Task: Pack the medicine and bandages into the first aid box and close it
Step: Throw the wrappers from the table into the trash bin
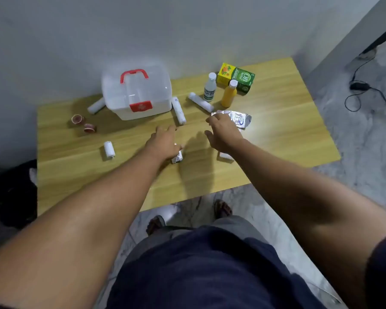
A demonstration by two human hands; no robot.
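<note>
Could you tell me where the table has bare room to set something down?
The table is bare along its near edge and right of the foil packet. Crowded between the first aid box and orange bottle.

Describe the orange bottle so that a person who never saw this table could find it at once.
On the far right part of the wooden table, a green and yellow carton lies near the wall. Two small white-capped bottles stand upright just before it. The orange bottle is the right one; the pale bottle beside it bears a label.
</note>
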